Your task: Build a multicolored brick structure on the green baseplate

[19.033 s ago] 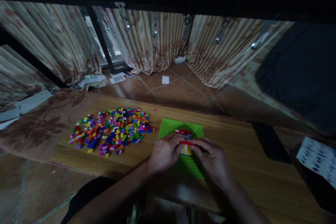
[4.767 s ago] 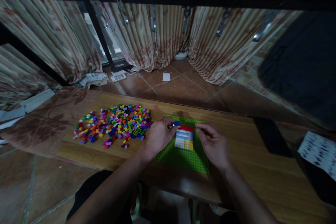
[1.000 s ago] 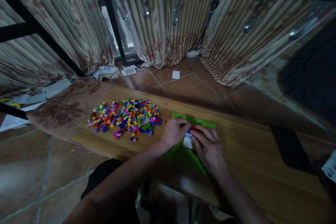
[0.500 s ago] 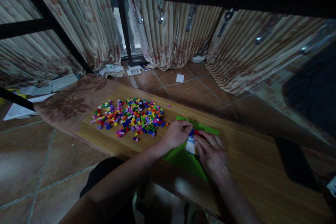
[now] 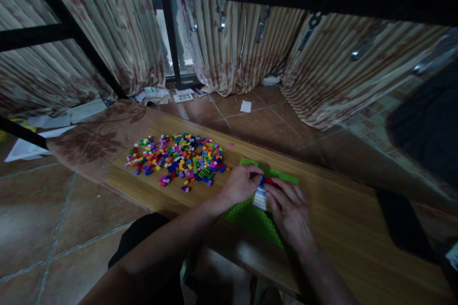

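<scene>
A green studded baseplate [image 5: 250, 221] lies on the wooden bench, with a small build of white, blue and red toy bricks [image 5: 260, 199] on it. My left hand [image 5: 241, 183] reaches in from the left, its thumb and fingertips closed at the blue bricks on the build's far end. From the right, my right hand [image 5: 291, 209] curls its fingers round the build's right side, by the red brick [image 5: 269, 181]. My fingers cover part of the build, so I cannot tell whether a loose brick is between them.
Many loose coloured bricks [image 5: 179, 159] are spread left of the baseplate on the wooden bench [image 5: 339, 209]. A black flat object [image 5: 404, 224] lies at the bench's right end. A patterned cloth [image 5: 96, 138] covers the left end. Metal hooks [image 5: 222, 19] hang from the dark beam ahead.
Both hands stay at the brick build with only slight finger movement. The whole view has shifted very slightly.
</scene>
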`<state>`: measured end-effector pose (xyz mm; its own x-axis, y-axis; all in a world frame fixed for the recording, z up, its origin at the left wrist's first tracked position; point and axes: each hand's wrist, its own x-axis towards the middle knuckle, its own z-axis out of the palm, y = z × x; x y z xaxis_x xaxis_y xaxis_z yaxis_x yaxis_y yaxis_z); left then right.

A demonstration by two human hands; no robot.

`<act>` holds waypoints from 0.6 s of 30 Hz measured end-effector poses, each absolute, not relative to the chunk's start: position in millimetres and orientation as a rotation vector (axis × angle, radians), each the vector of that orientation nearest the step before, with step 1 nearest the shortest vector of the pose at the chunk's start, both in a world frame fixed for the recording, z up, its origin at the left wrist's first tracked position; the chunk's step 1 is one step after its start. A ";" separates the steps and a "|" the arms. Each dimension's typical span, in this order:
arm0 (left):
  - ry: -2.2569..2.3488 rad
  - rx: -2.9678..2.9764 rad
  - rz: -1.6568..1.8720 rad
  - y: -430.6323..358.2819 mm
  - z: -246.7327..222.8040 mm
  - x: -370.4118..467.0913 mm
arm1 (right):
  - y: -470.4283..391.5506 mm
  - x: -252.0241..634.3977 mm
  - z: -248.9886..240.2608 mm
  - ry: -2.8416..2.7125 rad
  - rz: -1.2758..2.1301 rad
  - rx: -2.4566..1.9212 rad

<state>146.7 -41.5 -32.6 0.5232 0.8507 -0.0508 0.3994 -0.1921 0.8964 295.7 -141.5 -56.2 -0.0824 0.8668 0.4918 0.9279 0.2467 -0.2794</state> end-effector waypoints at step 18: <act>1.015 1.850 0.626 -38.4 -30.1 143.2 | -140.5 308.6 -46.3 -1.712 -0.098 -1.632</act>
<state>143.2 -38.4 -30.1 0.5333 0.8459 0.0071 0.3865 -0.2512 0.8874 308.6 -140.5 -46.3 0.0999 0.8260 0.5548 0.8839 0.1824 -0.4306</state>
